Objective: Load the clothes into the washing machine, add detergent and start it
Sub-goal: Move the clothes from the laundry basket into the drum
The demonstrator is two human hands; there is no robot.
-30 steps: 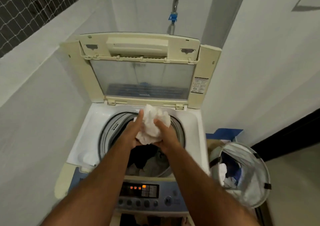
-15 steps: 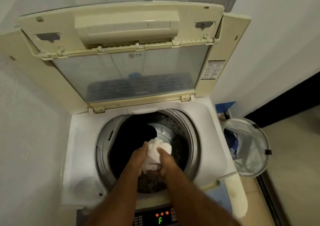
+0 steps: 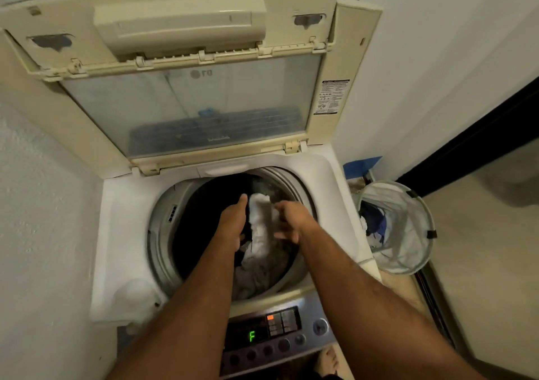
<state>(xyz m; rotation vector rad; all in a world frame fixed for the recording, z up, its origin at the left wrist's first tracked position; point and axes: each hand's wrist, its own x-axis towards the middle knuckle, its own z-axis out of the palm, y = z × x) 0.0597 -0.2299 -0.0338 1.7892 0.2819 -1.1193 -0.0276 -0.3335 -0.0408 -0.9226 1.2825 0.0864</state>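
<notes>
Both hands over the drum | left hand (image 3: 233,225) open beside white crumpled cloth (image 3: 261,228) | right hand (image 3: 291,219) loosely open, touching it | cloth inside cream top-loading washing machine (image 3: 125,234), lid up | mesh laundry basket (image 3: 408,251) right.

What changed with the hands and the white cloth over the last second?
Both hands carried the white cloth down from above the drum into it, then parted and let go: left hand and right hand now flank it. The lid stayed up.
</notes>
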